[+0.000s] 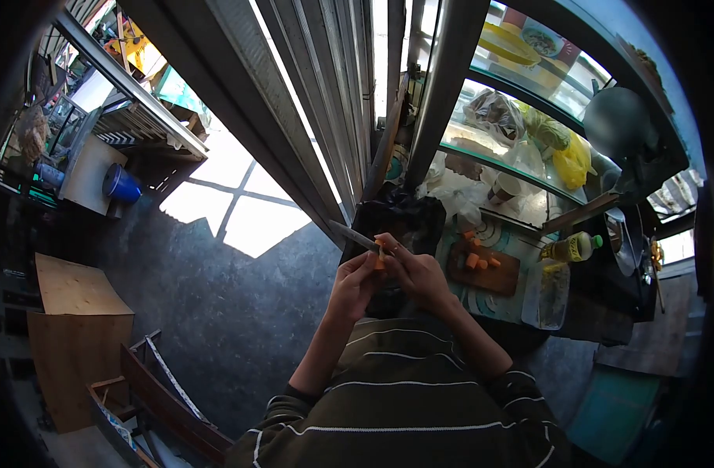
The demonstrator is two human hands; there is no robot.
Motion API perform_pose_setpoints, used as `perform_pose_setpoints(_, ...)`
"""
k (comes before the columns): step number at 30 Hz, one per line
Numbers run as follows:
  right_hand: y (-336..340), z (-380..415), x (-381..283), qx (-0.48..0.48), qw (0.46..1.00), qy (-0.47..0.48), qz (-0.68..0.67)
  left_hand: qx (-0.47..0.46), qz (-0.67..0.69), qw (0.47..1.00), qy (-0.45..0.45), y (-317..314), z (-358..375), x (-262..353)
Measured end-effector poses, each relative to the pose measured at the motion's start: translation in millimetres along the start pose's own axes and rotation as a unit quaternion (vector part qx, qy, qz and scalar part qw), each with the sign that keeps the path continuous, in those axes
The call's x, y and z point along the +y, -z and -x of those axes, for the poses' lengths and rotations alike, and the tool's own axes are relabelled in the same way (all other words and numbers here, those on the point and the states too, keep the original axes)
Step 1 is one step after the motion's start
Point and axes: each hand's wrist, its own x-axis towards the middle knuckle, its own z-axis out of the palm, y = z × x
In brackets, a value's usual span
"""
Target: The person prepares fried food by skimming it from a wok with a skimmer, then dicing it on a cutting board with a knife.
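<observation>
My left hand [355,282] is closed around a piece of carrot [380,264], with the thumb and fingers near its top. My right hand [416,274] grips a knife [352,235], whose blade points up and to the left across the carrot. The knife's handle is hidden in the fingers. Both hands meet in front of my body, above a black plastic bag [429,212]. To the right, several carrot chunks [482,264] lie on a wooden cutting board [504,280].
Beside the board stand a bottle with a green cap [571,248] and a clear plastic container [546,295]. A glass display case [497,168] with plastic bags rises behind. A metal folding shutter [310,101] is ahead; a cardboard box [80,343] and a blue bucket [123,182] are leftward.
</observation>
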Motion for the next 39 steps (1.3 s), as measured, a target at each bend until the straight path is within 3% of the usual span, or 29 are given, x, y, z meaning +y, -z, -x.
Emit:
perform_pose_setpoints(2,2,-2,-3,-0.029,0.997,-0.06,-0.044,-0.011,-0.002,1.0,0.001,6,-1,1)
perform_pose_setpoints(5,-7,-1,4,-0.002,0.99,-0.037,-0.139,-0.009,0.015,1.0,0.017,9,0,0)
perform_pose_setpoints(8,-3,0,3,-0.035,0.99,-0.072,-0.116,-0.005,0.038,0.999,0.03,16,1,-2)
perform_pose_setpoints(12,-22,2,23,0.023,0.984,0.001,-0.174,-0.035,0.084,0.993,0.07,22,4,-2)
perform_pose_setpoints(14,-24,-1,26,-0.018,0.9,-0.117,-0.419,-0.04,0.1,0.991,0.074,23,3,1)
perform_pose_setpoints(15,-20,0,26,-0.02,0.9,-0.117,-0.419,-0.032,0.108,0.99,0.082,25,1,1)
perform_pose_setpoints(17,-2,0,18,-0.113,0.831,-0.242,-0.487,-0.024,0.116,0.989,0.089,28,-2,1)
perform_pose_setpoints(18,-1,0,18,-0.112,0.832,-0.242,-0.487,-0.011,0.109,0.99,0.094,28,-3,1)
perform_pose_setpoints(21,-4,-1,19,-0.123,0.841,-0.315,-0.423,0.008,0.077,0.993,0.088,27,-3,-1)
perform_pose_setpoints(23,-11,3,28,-0.073,0.917,-0.216,-0.328,0.014,0.056,0.995,0.077,25,-4,-3)
perform_pose_setpoints(24,-14,5,32,-0.073,0.917,-0.216,-0.328,0.012,0.063,0.995,0.082,24,-5,-5)
perform_pose_setpoints(26,-15,7,32,-0.019,0.976,-0.128,-0.178,0.01,0.069,0.994,0.087,26,-7,-8)
perform_pose_setpoints(30,4,7,10,-0.072,0.977,-0.15,-0.137,-0.005,0.077,0.994,0.076,22,-8,-11)
perform_pose_setpoints(32,5,10,7,-0.067,0.985,-0.073,-0.144,-0.004,0.081,0.994,0.069,21,-8,-12)
perform_pose_setpoints(33,5,11,6,-0.068,0.985,-0.073,-0.144,-0.018,0.101,0.993,0.065,22,-10,-14)
perform_pose_setpoints(35,7,12,7,-0.116,0.992,-0.041,-0.013,-0.033,0.121,0.99,0.062,22,-11,-15)
perform_pose_setpoints(39,7,13,9,-0.097,0.995,-0.029,0.022,-0.053,0.119,0.989,0.065,24,-9,-16)
